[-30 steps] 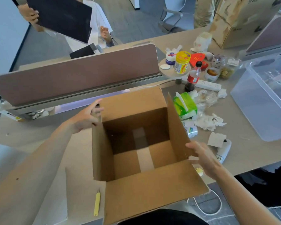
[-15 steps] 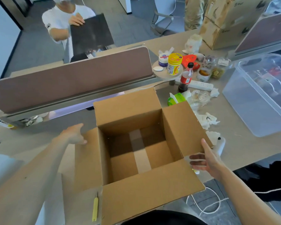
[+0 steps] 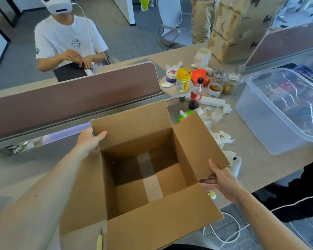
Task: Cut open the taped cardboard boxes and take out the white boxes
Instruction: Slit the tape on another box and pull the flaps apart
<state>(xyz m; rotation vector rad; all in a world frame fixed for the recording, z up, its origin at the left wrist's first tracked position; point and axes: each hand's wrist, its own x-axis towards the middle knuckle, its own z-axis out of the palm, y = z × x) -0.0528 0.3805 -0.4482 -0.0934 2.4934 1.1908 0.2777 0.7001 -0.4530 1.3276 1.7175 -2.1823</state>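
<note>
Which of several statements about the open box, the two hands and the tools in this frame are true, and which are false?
1. The cardboard box is open and no white box shows inside it. True.
2. The left hand holds the left edge of the box's far flap. True.
3. The right hand hangs free of the box. False: it pinches the near corner of the right flap, with the thumb on top.
4. The yellow-handled cutter is held in one of the hands. False: it lies untouched beside the near flap.
5. The red-labelled bottle stands upright beyond the box. True.
</note>
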